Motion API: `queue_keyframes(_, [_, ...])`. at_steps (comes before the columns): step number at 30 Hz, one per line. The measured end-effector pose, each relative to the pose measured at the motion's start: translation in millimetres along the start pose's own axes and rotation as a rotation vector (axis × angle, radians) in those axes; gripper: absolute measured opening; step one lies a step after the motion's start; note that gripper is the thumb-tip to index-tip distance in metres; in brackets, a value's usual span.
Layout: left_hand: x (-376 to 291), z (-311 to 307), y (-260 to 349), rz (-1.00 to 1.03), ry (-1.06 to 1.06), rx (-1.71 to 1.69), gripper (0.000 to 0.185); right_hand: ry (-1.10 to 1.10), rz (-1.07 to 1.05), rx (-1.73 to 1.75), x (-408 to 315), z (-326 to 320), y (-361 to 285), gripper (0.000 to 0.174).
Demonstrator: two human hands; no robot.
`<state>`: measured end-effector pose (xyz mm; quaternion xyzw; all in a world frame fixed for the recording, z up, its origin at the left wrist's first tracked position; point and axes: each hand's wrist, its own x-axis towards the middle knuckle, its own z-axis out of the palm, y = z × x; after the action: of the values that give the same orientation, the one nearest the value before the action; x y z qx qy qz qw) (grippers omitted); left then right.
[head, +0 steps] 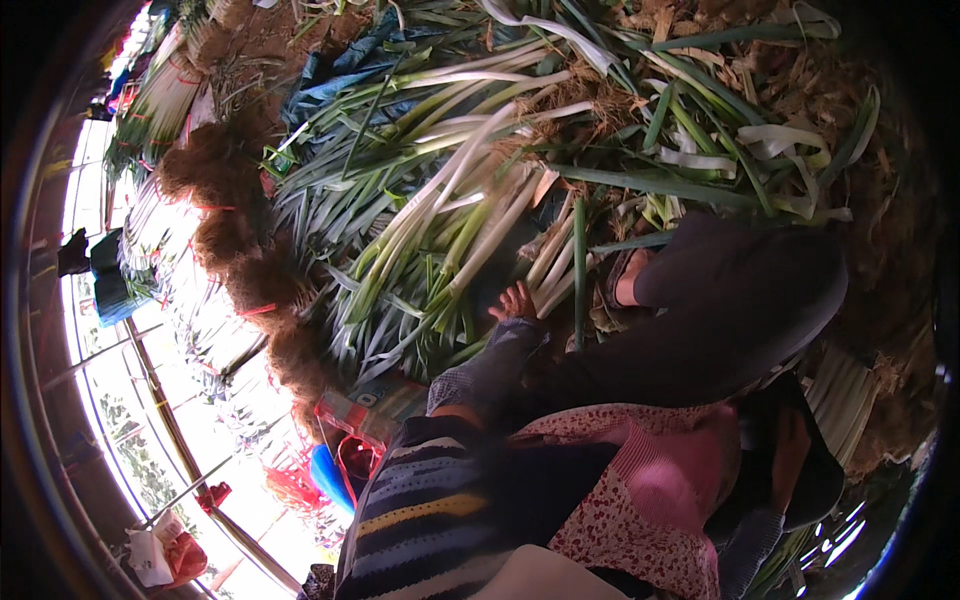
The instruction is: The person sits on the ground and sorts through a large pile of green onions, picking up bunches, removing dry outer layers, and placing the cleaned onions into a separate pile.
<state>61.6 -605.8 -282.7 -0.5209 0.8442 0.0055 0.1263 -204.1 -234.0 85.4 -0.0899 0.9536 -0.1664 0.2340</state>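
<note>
My left hand (514, 303), in a grey fingerless glove, reaches out with bare fingers apart. It is beside the white stalks of a few leeks (556, 264), and I cannot tell whether it touches them. Just beyond lies a large loose heap of leeks (442, 187), with green leaves to the left and roots to the right. At the lower right, my right hand (754, 541) shows only as a grey glove below a bare forearm. Its fingers are out of view, so any hold is hidden.
Tied leek bundles with brown root ends (251, 289) line the left. Peeled leaves and dry husks (787, 97) cover the ground at upper right. My bent knee (780, 262) and sandalled foot (634, 277) are close by. A red plastic bag (358, 456) lies by my left sleeve.
</note>
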Motion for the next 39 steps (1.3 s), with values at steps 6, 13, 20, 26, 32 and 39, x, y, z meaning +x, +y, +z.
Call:
queue_keyframes(6, [-2, -33, -20, 0.047, -0.289, -0.393, 0.058, 0.021, -0.039, 0.027, -6, -2, -8, 0.026])
queue_keyframes(13, [33, -60, -65, 0.272, -0.677, -0.565, 0.08, 0.013, -0.122, 0.028, -8, 0, 5, 0.025])
queue_keyframes(20, [43, -94, -86, 0.597, -0.679, -0.766, 0.063, 0.061, -0.169, -0.005, -8, 2, 0, 0.027])
queue_keyframes(26, [22, -120, -45, 0.77, -0.771, -0.583, 0.055, 0.03, -0.148, 0.04, -14, -2, -3, 0.026])
queue_keyframes(32, [88, -201, -40, 0.832, -0.674, -0.341, 0.047, -0.009, -0.161, 0.03, -9, -3, -7, 0.026])
queue_keyframes(39, [203, -283, -69, 0.588, -0.28, -0.22, 0.038, -0.061, -0.1, 0.201, -10, 0, -22, 0.026])
